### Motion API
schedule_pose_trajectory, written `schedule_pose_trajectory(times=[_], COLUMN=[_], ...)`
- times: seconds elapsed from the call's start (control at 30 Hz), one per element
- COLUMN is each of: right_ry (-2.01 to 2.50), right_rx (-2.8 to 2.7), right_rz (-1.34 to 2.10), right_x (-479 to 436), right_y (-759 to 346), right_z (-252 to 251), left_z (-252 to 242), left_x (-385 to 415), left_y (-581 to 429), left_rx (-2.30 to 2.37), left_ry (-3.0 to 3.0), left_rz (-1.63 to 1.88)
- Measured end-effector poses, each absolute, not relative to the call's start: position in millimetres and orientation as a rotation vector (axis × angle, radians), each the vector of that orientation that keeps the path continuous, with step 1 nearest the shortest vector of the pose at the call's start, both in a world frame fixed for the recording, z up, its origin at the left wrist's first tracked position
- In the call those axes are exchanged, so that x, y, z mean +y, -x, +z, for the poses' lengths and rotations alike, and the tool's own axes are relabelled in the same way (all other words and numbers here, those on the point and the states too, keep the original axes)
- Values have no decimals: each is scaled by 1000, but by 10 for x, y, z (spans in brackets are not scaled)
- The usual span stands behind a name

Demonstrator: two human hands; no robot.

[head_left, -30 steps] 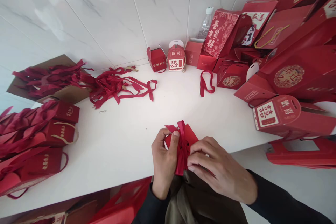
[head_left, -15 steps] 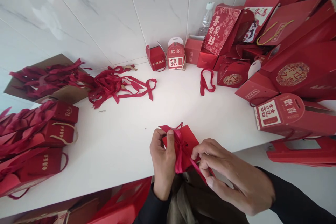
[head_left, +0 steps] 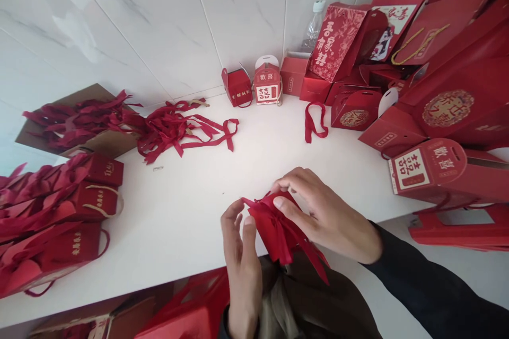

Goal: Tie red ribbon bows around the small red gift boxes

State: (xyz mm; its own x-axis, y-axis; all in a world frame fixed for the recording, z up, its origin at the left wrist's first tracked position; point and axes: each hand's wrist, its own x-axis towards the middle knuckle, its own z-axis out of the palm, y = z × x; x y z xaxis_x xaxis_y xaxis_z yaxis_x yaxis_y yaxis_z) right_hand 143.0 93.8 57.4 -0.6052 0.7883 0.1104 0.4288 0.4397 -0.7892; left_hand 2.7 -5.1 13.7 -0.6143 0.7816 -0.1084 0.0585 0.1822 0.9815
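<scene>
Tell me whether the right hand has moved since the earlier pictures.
Yes: the right hand has moved farther up the picture, closer to the single loose ribbon lying beyond it.

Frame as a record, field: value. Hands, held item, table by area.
left_hand: left hand at box's left edge, fingertips by a ribbon end; pinch unclear
right_hand: right hand on box, thumb on top
item: red box with red ribbon
table_left: carton of ribbons, ribbon pile, ribboned boxes
table_back: two small boxes, bottle
table_right: loose ribbon, box pile
</scene>
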Motion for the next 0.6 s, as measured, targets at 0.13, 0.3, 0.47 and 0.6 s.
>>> schedule_pose_trajectory(times=[0.13, 0.3, 0.47, 0.6], right_ry=[1012, 968, 980, 983], right_rx=[-2358, -2482, -2463, -2481], right_rz=[938, 871, 876, 863], right_x=[715, 536, 547, 549], right_y=[-1504, -1566, -1577, -1578], right_z=[634, 524, 434, 426], left_z=[80, 51, 25, 36], left_x=[102, 250, 291, 312], left_y=[62, 97, 69, 44], left_rx=[1584, 1562, 1577, 1601], left_ry=[-725, -727, -666, -595], left_rz=[1496, 1482, 1545, 1621])
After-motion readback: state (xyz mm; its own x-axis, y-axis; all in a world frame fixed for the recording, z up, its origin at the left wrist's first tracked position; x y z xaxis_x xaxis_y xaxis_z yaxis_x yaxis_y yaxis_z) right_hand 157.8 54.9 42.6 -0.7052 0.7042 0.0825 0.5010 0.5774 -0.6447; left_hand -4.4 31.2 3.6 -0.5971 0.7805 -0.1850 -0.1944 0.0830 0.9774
